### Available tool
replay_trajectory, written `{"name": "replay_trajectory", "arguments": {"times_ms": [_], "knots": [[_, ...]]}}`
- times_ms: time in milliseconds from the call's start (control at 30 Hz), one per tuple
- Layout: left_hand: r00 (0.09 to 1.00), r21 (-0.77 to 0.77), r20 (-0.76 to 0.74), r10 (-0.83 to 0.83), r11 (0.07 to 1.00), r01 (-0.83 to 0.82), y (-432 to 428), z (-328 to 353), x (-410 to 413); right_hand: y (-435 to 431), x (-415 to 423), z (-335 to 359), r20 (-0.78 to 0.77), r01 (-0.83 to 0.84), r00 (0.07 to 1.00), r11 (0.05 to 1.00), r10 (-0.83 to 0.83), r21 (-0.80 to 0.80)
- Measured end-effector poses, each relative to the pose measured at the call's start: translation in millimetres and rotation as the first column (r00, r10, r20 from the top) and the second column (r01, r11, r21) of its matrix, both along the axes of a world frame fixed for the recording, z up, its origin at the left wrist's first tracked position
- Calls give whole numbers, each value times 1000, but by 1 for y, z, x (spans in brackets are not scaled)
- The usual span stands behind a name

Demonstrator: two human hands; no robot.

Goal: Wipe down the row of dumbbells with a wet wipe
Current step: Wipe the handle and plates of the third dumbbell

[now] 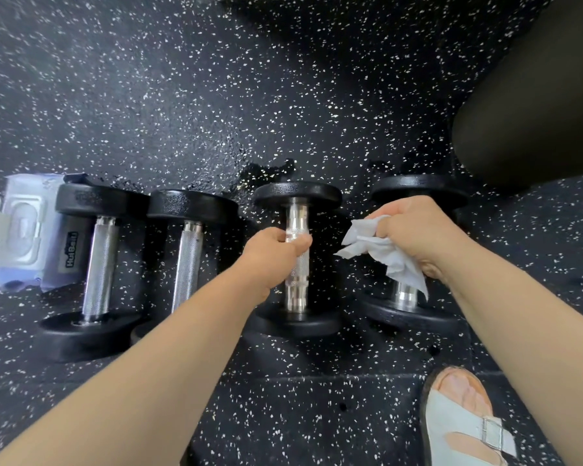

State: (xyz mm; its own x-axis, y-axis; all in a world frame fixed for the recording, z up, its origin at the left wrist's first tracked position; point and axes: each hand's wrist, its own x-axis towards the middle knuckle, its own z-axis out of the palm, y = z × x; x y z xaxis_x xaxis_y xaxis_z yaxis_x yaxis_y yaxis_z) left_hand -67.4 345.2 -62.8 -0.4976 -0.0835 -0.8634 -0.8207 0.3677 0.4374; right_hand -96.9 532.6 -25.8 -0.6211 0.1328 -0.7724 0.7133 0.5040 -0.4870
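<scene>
Nearest, lower right: toes in a pale suede sandal (461, 422) with a metal buckle, flat on the floor (283, 415). Black rubber flecked white, with a straight seam (317, 376) running left to right. Open floor to the sandal's left, crossed only by the bare forearms.

Past the seam, side by side with handles pointing away: first dumbbell (100, 264), second dumbbell (189, 257), third dumbbell (297, 297) and fourth dumbbell (408, 314). Round black pebbled plates, knurled steel bars. First and second almost touching at the far plates. Clear gaps either side of the third.

Left hand (273, 250): fingers and thumb curled round the middle of the third dumbbell's bar, gripping it.

Right hand (418, 237): closed on a crumpled white wipe (381, 253), over the fourth dumbbell's bar and hiding most of it. Loose wipe corners hanging out to the left and toward the near plate.

Far left, just beside the first dumbbell: soft plastic pack (24, 230), bluish-white, with a moulded oval lid on top. Contents not visible.

Farther off: wide open speckled floor, with a glossy patch behind the third dumbbell. Upper right: large smooth black rounded shape (532, 112), cut off by the frame edge. Cannot tell what.
</scene>
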Motion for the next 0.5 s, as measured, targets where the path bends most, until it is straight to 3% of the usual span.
{"name": "replay_trajectory", "arguments": {"times_ms": [67, 100, 133, 200, 267, 300, 367, 433, 500], "knots": [[998, -128, -13, 63, 990, -64, 2, 2, 3, 2, -2, 0, -18, 18, 1000, 1000, -18, -3], [981, -116, 26, 190, 976, -186, 4, 5, 3, 3, -4, 0, -28, 33, 999, 999, -33, -6], [927, -61, 121, 354, 935, -349, 7, 12, 0, 4, -5, 1, -35, 45, 998, 999, -46, -11], [723, 44, 365, 586, 765, -643, 13, 27, -6, 5, -6, 3, -39, 61, 997, 998, -62, -24], [581, 35, 456, 674, 639, -769, 11, 29, -11, 6, -6, 6, -36, 75, 996, 996, -77, -37], [563, 26, 461, 686, 624, -781, 8, 28, -12, 6, -6, 6, -34, 81, 996, 996, -82, -44], [599, 18, 407, 689, 650, -760, 7, 31, -13, 7, -5, 7, -33, 83, 996, 995, -84, -47], [788, -99, 216, 576, 816, -569, 10, 30, -12, 9, -4, 7, -39, 87, 995, 995, -88, -42], [945, -202, 81, 316, 934, -295, 21, 28, -7, 14, -3, 6, -43, 92, 995, 995, -93, -37]]}}
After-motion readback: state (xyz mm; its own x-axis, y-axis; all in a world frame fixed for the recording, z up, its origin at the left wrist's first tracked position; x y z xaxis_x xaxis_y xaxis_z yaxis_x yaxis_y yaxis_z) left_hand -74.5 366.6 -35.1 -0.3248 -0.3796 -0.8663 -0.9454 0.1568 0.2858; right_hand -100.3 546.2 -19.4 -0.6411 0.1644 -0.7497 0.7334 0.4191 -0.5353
